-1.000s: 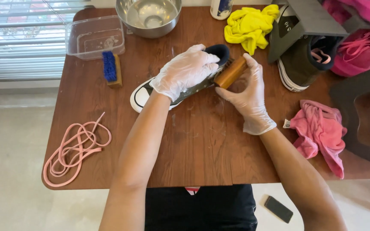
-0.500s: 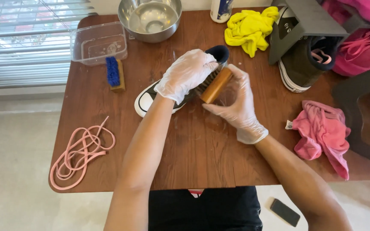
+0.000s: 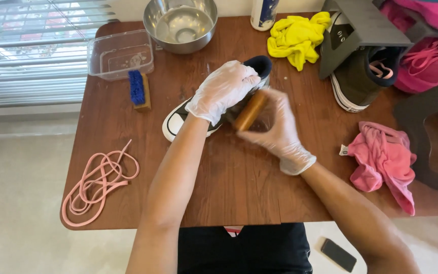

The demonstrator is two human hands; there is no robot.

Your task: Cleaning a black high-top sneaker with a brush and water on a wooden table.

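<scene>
Two gloved hands, one shoe: where the scrubbing could slip

Both hands wear thin clear gloves. The left hand [image 3: 224,89] is clamped over the top of a dark sneaker [image 3: 214,109] with a white sole, pressing it onto the wooden table [image 3: 239,182] near the middle. The right hand [image 3: 275,129] is closed around a wooden-backed brush [image 3: 250,110], held against the shoe's near side; this hand is blurred, so its exact finger placement cannot be told.

The sneaker rests tilted and is held by downward pressure alone, so a hard stroke could make it skid or roll from under the palm. Thin gloves may tear on the bristles or slide on a damp sole. Just beyond the shoe stands a metal bowl [image 3: 181,25], which looks to hold water; a sideways shove could knock it and wet the table. A blue-bristled brush [image 3: 139,90] and a clear plastic tub [image 3: 120,53] lie to the left, a yellow cloth [image 3: 297,38] and a pink cloth [image 3: 381,162] to the right. Pink laces [image 3: 97,185] sit coiled at the near left edge and could easily be swept off by the left elbow.
</scene>
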